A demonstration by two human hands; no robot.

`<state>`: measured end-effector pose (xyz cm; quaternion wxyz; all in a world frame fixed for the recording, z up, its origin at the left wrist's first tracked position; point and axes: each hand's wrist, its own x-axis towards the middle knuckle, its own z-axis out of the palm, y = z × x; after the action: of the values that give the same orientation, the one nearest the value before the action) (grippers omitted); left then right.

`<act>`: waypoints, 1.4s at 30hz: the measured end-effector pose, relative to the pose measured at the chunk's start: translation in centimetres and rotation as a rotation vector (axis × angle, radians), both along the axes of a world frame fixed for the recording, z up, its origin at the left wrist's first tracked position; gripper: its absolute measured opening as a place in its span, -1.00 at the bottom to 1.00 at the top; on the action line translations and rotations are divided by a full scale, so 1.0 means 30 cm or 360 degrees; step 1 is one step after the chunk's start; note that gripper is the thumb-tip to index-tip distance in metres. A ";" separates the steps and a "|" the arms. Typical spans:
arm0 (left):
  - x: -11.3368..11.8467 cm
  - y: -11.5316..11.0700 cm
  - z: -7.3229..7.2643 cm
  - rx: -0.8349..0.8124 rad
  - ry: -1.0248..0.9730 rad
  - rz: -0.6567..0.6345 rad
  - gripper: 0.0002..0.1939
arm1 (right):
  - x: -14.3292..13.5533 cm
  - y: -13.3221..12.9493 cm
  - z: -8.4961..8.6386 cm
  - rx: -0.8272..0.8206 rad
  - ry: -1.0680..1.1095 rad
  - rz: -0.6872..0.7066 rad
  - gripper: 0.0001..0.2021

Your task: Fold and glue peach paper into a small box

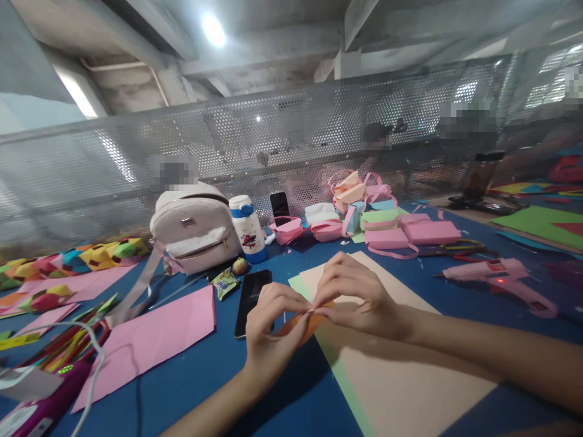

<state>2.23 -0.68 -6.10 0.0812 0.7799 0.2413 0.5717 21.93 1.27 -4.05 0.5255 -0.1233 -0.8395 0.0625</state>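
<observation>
Between my two hands is a small piece of orange paper point(311, 328), mostly covered by the fingers. My left hand point(276, 325) pinches its near left part with thumb and forefinger. From the right, my right hand point(357, 294) pinches the same piece, and the fingertips of both hands meet at its upper edge. Below them lie peach paper sheets point(392, 364) with a green sheet point(344, 382) showing along the left side. A black phone point(252, 300) lies flat just left of my left hand.
A pink glue gun point(496, 273) lies at the right, its red light lit. Pink paper point(159, 340) covers the left side near scissors and a purple device point(50, 400). Behind stand a white backpack point(195, 224), a bottle point(249, 233) and folded paper boxes point(382, 237) before a perforated metal screen point(273, 133).
</observation>
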 end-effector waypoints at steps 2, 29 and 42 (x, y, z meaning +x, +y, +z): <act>0.001 0.000 0.002 0.0012 -0.0001 0.0004 -0.85 | 0.001 0.002 -0.002 -0.0015 0.0018 0.0003 -0.93; 0.002 0.002 0.002 0.0013 0.0008 0.0005 -0.87 | -0.015 -0.006 0.005 0.0016 -0.0029 -0.0059 -0.93; 0.006 -0.003 0.012 -0.0007 -0.0029 -0.0003 -0.86 | -0.019 -0.011 0.005 -0.0110 0.0078 0.0012 -0.87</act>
<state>2.40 -0.77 -5.74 0.0857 0.7748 0.2412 0.5781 21.37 0.92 -3.91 0.5410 -0.1367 -0.8242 0.0966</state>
